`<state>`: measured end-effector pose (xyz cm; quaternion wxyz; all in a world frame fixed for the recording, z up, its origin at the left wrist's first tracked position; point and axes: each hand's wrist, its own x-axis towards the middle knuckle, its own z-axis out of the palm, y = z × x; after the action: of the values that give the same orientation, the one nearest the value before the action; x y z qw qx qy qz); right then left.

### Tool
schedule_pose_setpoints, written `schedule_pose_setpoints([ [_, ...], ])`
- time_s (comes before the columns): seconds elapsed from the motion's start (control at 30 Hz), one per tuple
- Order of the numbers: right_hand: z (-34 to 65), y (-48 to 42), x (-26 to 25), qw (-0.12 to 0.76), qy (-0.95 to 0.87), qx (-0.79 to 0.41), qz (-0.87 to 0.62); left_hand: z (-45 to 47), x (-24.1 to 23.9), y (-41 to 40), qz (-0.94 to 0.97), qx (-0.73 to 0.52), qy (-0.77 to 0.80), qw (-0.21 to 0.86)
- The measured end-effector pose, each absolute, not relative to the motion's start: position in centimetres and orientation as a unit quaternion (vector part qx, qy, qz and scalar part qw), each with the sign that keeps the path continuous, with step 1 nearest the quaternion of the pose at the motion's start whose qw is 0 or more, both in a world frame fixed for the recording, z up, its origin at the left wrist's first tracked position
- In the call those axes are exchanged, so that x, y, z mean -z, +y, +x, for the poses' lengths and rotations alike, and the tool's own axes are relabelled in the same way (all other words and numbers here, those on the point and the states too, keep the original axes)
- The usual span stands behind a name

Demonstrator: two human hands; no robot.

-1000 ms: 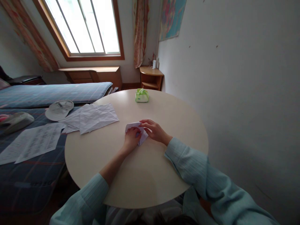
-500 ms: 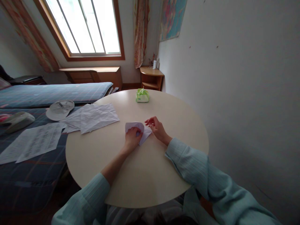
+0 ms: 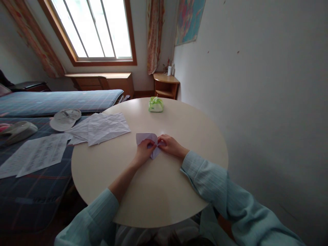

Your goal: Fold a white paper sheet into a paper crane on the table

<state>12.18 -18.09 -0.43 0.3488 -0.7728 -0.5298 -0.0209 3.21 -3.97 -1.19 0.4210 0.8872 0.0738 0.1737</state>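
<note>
A small folded sheet of white paper (image 3: 146, 136) lies near the middle of the round table, with creases and a raised flap. My left hand (image 3: 145, 149) rests over its left part, thumb and fingers closed on the paper. From the right, my right hand (image 3: 170, 145) pinches the paper's right side, its fingertips almost meeting those of the left hand. Both hands hide part of the folds between them.
The pale round table (image 3: 192, 184) stands close to the wall. Creased paper sheets (image 3: 109, 128) overlap its left edge. A green tissue pack (image 3: 155, 104) sits at the far side. On the bed are printed sheets (image 3: 43, 153) and a white cap (image 3: 65, 119).
My right hand has come down and left onto the paper, its raised fingers closing into a pinch. The left hand stays on the paper with its thumb and fingertips shifted slightly.
</note>
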Motion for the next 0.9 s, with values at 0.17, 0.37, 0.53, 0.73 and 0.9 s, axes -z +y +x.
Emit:
schedule_pose_setpoints([
  [0.17,12.28,-18.15,0.53,0.356,-0.535,0.013,-0.766,3.28,1.09,-3.74,0.86,-0.154,0.065,0.482],
  [0.37,12.21,-18.17,0.39,0.359,-0.531,0.003,-0.767,3.29,0.86,-3.49,0.859,-0.144,0.073,0.486],
  [0.53,12.17,-18.2,0.39,0.36,-0.535,0.002,-0.764,3.37,0.94,-3.34,0.861,-0.138,0.092,0.481],
  [0.73,12.08,-18.27,0.3,0.358,-0.549,0.005,-0.755,3.31,0.88,-3.33,0.866,-0.137,0.088,0.473],
  [0.9,11.91,-18.16,0.35,0.354,-0.547,0.008,-0.759,3.16,0.63,-3.48,0.866,-0.136,0.082,0.474],
])
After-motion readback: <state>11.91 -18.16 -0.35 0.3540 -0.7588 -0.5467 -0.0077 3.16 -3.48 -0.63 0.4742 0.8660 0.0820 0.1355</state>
